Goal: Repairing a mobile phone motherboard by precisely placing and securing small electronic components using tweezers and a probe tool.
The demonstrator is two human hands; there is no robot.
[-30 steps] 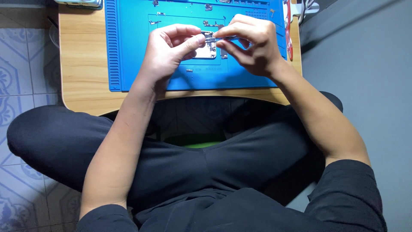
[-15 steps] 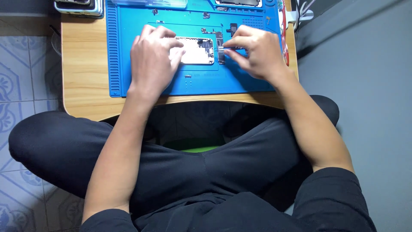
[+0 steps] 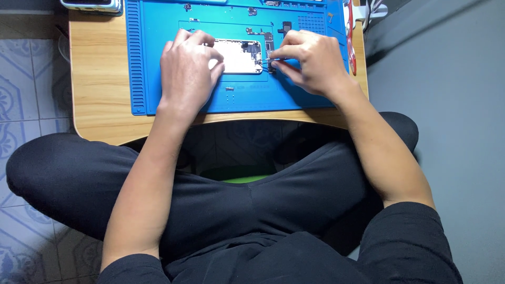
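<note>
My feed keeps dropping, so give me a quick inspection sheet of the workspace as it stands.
Surface: blue work mat on a small wooden table.
Job's things: opened phone lying flat on the mat; thin metal tool pointing at its right edge.
Clutter: small loose parts scattered on the mat; a device at the table's top left corner; red tool at the mat's right edge.
Hands: left hand rests on the phone's left part; right hand pinches the thin tool.
Cables: nothing seen for certain.
Surroundings: patterned floor tiles to the left, grey floor to the right; person sits cross-legged in dark clothes.
</note>
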